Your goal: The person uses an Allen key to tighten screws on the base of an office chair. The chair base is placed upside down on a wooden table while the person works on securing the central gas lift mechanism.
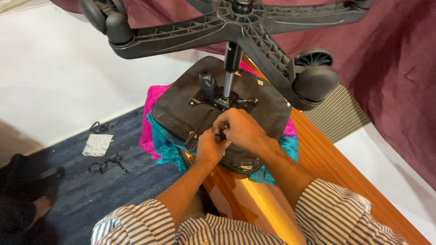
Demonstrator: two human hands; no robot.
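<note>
An office chair lies upside down, its black seat underside (177,102) resting on a pink and teal cloth (156,97) on a wooden table (331,168). The black star base (181,36) with castors (315,81) rises toward the camera on a gas cylinder (231,68). My left hand (210,147) and my right hand (240,129) are pressed together at the metal mechanism plate (218,102), fingers pinched on a small dark part that I cannot make out. A black lever knob (208,84) stands just behind them.
Blue carpet (91,195) lies to the left with a silver foil packet (97,145) and black straps or clips (108,162). A maroon curtain (395,59) hangs at the right. A dark shape (22,190) sits at the lower left.
</note>
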